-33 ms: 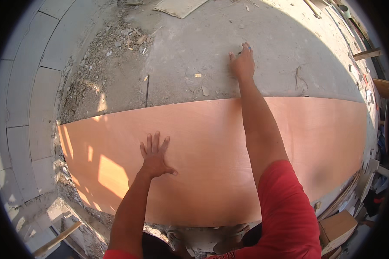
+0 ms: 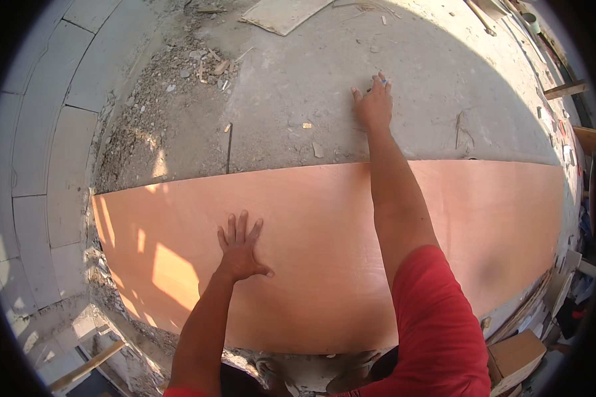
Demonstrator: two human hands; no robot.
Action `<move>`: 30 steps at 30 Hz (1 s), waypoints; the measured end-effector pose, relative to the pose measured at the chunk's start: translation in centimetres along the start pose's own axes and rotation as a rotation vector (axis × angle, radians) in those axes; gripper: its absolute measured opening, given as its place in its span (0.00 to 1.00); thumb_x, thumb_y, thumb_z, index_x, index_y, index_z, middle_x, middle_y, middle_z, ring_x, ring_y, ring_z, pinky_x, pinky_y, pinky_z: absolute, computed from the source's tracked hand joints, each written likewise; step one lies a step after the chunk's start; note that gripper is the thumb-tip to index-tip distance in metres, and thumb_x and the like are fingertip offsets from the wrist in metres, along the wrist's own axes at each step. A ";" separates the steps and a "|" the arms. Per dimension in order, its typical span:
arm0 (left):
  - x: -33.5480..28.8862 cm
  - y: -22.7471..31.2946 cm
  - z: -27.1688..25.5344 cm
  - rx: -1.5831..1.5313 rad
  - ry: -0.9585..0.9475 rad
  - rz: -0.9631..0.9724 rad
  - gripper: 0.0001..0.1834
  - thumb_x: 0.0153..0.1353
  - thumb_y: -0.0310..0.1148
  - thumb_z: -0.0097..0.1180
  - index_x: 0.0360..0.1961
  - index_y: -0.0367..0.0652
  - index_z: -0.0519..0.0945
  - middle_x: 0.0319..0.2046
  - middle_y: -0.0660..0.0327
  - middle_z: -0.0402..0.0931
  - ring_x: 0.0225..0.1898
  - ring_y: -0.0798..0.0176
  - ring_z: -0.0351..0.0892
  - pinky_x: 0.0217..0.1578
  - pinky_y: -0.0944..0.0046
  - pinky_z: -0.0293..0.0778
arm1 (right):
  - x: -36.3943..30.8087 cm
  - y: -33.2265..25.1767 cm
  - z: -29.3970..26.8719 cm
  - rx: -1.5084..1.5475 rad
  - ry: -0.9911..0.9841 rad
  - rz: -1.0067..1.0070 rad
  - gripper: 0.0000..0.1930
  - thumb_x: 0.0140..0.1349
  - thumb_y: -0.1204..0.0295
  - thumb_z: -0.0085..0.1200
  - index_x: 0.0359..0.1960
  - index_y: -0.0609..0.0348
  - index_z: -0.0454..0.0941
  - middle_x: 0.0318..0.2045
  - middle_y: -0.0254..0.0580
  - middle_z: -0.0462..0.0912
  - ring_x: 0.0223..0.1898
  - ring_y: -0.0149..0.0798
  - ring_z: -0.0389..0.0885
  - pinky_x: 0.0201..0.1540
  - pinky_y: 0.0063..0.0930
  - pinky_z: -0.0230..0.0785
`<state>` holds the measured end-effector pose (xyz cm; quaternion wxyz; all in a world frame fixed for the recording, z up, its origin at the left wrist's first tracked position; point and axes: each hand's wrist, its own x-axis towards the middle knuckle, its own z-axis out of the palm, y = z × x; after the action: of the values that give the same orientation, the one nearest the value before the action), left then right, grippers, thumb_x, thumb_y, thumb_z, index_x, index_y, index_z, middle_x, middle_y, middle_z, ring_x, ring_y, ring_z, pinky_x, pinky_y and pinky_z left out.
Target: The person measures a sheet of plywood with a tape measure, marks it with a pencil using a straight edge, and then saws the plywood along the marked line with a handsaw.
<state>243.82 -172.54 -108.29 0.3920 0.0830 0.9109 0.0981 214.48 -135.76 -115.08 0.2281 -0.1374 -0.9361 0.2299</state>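
Note:
A long, smooth orange-brown plywood sheet (image 2: 324, 264) lies across the ground in front of me. My left hand (image 2: 240, 255) rests flat on its left half, fingers spread, with nothing in it. Beyond the sheet's far edge, my right hand (image 2: 375, 106) reaches out over the grey concrete floor (image 2: 430, 99). Its fingers are bent and the thumb stands off to the left. Something small with a bit of blue shows at those fingers, too small to make out. My right forearm crosses above the sheet.
A block wall (image 2: 33, 152) runs along the left, with rubble (image 2: 139, 132) at its foot. A pale flat board (image 2: 285, 14) lies at the far side. A thin dark rod (image 2: 229, 151) lies by the sheet's far edge. At lower right are a cardboard box (image 2: 518, 354) and scraps.
The view has shifted slightly, so the sheet and floor appear a little lower. Both hands keep nearly the same places, the left flat on the sheet and the right beyond its far edge.

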 end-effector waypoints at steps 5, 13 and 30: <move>3.4 -1.8 -3.5 -0.031 -0.018 -0.023 0.73 0.32 0.67 0.79 0.80 0.58 0.55 0.81 0.45 0.33 0.81 0.35 0.21 0.74 0.28 0.20 | 6.5 -0.2 5.2 -0.365 -0.337 0.007 0.38 0.73 0.44 0.46 0.74 0.60 0.61 0.80 0.45 0.55 0.81 0.53 0.45 0.81 0.54 0.39; 32.8 5.2 -26.5 -0.531 0.751 0.164 0.30 0.66 0.39 0.65 0.66 0.39 0.73 0.65 0.46 0.69 0.67 0.42 0.67 0.66 0.45 0.64 | 14.3 2.4 11.3 -0.437 -0.431 0.022 0.39 0.73 0.40 0.44 0.73 0.60 0.62 0.80 0.41 0.52 0.82 0.54 0.42 0.81 0.56 0.35; 69.8 8.7 -45.6 -2.136 0.522 0.062 0.25 0.68 0.24 0.62 0.63 0.38 0.69 0.55 0.52 0.78 0.55 0.51 0.80 0.55 0.52 0.80 | 19.0 4.7 16.3 -0.323 -0.479 0.011 0.38 0.70 0.43 0.50 0.71 0.59 0.60 0.80 0.47 0.53 0.81 0.61 0.43 0.79 0.61 0.34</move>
<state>163.78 -153.36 -124.14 0.0545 -0.2995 0.4093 0.8601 190.89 -130.83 -123.33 -0.0255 -0.1187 -0.9871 0.1048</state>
